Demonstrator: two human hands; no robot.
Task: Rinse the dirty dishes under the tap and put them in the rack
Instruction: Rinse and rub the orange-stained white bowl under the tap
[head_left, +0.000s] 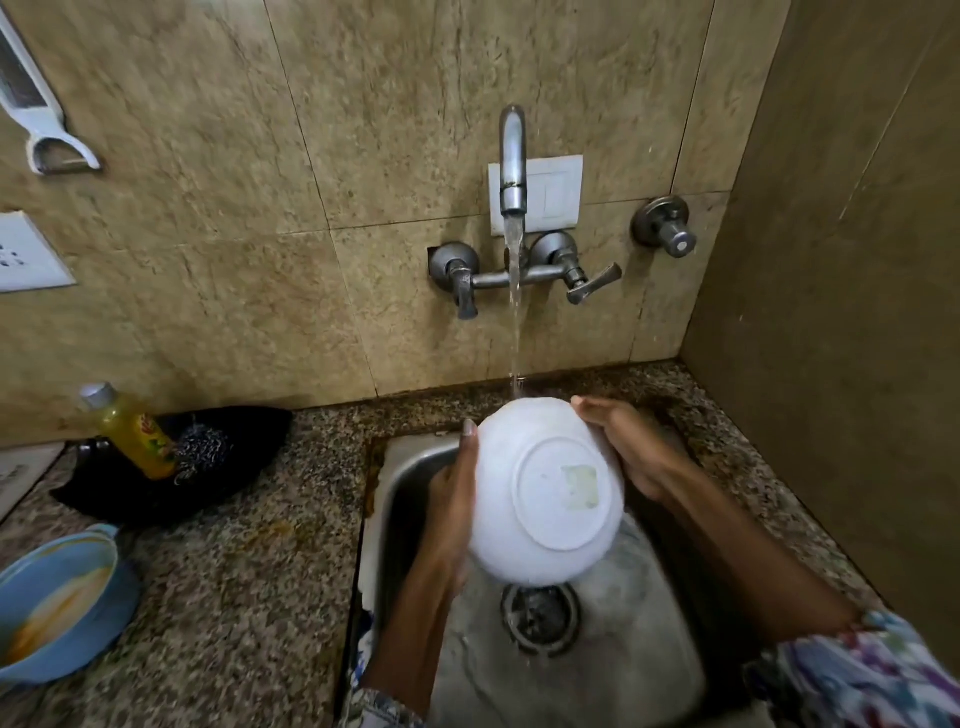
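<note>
Gripping white bowl (545, 493) edgewise, left hand (452, 499), right hand (631, 447); base toward camera, under tap (512, 161).

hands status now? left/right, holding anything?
Left hand: closed on the white bowl, grip along its left side.
Right hand: closed on the same bowl, grip on its right side, under the tap stream.

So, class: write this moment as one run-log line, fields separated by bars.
stage: rinsing | object: white bowl, base toward camera | left hand: holding | right hand: holding | tap: running | waiting: blue bowl, dirty
</note>
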